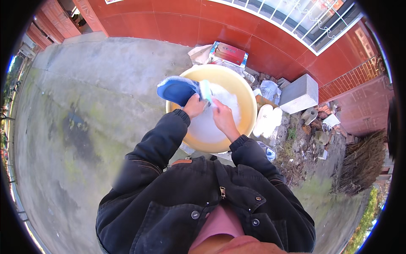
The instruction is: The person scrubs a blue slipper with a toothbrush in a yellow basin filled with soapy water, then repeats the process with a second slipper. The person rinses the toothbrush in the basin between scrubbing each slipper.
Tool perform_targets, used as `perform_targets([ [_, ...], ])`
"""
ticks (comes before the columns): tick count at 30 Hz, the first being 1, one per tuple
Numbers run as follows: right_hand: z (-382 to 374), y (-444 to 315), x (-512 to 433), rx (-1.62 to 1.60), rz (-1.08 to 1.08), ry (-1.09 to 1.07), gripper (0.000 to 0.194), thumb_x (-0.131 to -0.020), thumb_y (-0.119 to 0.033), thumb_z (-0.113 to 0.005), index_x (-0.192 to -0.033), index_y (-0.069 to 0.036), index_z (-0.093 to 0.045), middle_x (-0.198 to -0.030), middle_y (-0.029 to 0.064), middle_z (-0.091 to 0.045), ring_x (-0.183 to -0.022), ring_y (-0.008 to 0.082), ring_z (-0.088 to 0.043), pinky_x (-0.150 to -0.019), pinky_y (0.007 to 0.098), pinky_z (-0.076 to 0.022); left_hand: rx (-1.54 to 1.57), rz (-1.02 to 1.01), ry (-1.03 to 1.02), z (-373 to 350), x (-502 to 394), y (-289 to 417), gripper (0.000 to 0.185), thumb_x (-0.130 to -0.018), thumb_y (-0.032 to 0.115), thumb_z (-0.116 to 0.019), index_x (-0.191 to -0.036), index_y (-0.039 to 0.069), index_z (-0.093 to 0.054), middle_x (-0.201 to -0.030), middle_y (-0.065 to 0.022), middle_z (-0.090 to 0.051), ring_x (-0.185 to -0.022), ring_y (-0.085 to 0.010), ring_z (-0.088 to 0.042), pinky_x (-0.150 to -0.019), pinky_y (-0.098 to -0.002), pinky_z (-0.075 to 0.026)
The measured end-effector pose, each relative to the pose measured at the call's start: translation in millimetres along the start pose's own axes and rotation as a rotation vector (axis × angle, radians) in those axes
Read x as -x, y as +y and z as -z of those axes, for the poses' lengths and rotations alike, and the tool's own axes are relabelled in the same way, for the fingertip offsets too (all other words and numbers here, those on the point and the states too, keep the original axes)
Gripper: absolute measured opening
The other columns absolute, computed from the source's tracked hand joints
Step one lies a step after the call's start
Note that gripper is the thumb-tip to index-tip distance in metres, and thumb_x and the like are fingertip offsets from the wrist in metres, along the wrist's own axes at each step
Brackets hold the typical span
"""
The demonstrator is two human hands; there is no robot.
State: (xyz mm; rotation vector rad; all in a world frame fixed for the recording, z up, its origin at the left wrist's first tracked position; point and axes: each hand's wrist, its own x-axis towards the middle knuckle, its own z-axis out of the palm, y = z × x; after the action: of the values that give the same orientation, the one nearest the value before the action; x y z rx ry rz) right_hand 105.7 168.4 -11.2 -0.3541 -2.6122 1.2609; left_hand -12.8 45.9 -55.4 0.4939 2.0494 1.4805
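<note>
A round yellow basin (247, 95) with white suds (203, 127) in it stands before me. Over its upper left rim my left hand (194, 106) grips a blue shoe or slipper (174, 90), which has suds along its edge. My right hand (223, 116), above the suds, is closed on a pale blue-and-white brush (205, 90). The brush head is blurred and lies against or just beside the blue footwear; contact cannot be told for certain. Both of my hands are over the basin, close together.
Right of the basin lie a pair of white shoes (267, 120), another shoe (268, 150), a grey block (299, 95) and brick rubble (317, 120). Boxes (230, 53) sit behind it, by the red wall (177, 22). A brushwood bundle (361, 165) lies at the far right.
</note>
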Motion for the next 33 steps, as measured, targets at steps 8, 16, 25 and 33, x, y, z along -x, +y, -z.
perform_targets([
  [8,-8.9,17.4,4.4,0.003,0.029,0.026,0.04,-0.088,-0.007,-0.05,-0.127,-0.009,-0.058,-0.094,0.0278,-0.065,-0.087,0.0439,-0.064,-0.081,0.05,-0.0496,0.135,-0.051,-0.026,-1.3,-5.4,-6.6,0.024,-0.087,0.006,-0.053,-0.109,-0.002,-0.06,-0.096,-0.0071,-0.062,-0.089,-0.0142,-0.056,-0.076,-0.0299,-0.046],
  [16,-5.7,142.8,-15.6,0.32,-0.212,-0.036,0.038,-0.091,-0.016,-0.048,-0.126,-0.012,-0.062,-0.106,0.0261,-0.065,-0.099,0.0416,-0.063,-0.088,0.047,-0.0489,0.157,-0.081,-0.133,-3.8,15.8,11.5,0.023,-0.088,0.007,-0.056,-0.108,-0.002,-0.059,-0.101,-0.0081,-0.063,-0.095,-0.0147,-0.057,-0.082,-0.0315,-0.047],
  [25,68.3,72.8,-5.0,0.159,-0.041,-0.033,0.037,-0.094,-0.017,-0.048,-0.128,-0.016,-0.061,-0.078,0.0218,-0.065,-0.073,0.0364,-0.065,-0.069,0.0444,-0.0496,-0.099,-0.188,-0.45,-4.1,-6.1,2.4,0.052,-0.087,0.036,-0.067,-0.116,-0.006,-0.06,-0.105,-0.0143,-0.067,-0.093,-0.0184,-0.061,-0.085,-0.0333,-0.048],
  [33,31.0,81.8,-51.8,0.522,0.211,-0.123,0.032,-0.091,-0.014,-0.053,-0.12,-0.018,-0.065,-0.093,0.0191,-0.068,-0.086,0.0391,-0.065,-0.077,0.0501,-0.0511,-0.448,-0.131,-0.351,-9.8,-8.6,-10.4,0.054,-0.084,0.046,-0.07,-0.101,-0.005,-0.068,-0.092,-0.0232,-0.069,-0.087,-0.0318,-0.068,-0.079,-0.0393,-0.051],
])
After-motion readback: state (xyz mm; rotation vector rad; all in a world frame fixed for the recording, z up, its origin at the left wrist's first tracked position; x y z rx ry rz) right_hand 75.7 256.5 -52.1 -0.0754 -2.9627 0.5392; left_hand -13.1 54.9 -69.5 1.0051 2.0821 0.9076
